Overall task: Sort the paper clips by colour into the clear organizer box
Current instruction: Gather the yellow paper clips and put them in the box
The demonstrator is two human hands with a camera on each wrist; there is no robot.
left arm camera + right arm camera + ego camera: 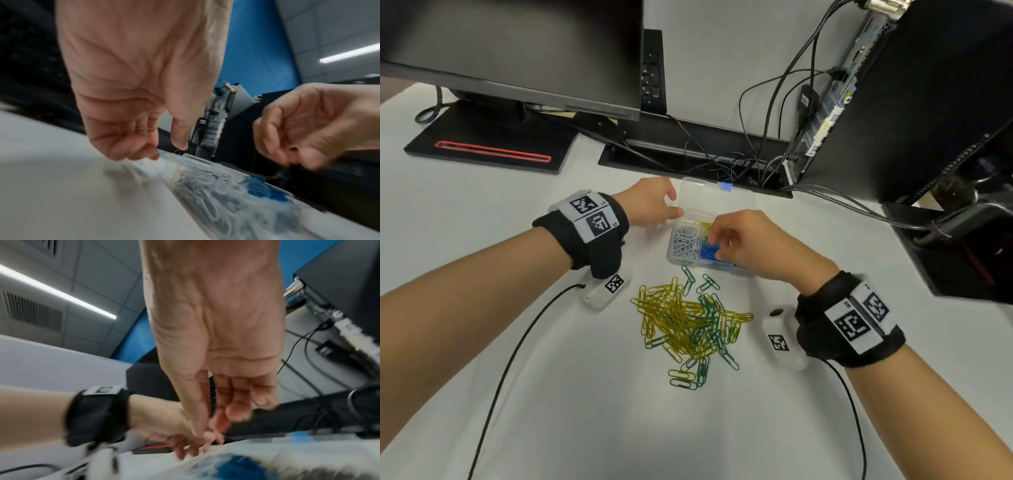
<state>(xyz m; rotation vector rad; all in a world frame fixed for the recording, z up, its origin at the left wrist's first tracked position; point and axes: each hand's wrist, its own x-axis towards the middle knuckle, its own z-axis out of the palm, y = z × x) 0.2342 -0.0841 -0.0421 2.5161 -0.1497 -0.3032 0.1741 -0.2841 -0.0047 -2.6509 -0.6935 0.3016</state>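
The clear organizer box lies open in the middle of the table in the head view. One compartment holds white clips, one blue clips, and a few yellow clips lie in a third. My left hand grips the box's left rim between thumb and fingers, as the left wrist view also shows. Over the box hovers my right hand, thumb and index pinched with a yellow clip at the tips. A loose pile of yellow and green clips lies nearer me.
A monitor on its black stand is at the back left. A black computer tower stands at the back right. Tangled cables run into a slot just behind the box. Thin black leads trail from both wrists across the table.
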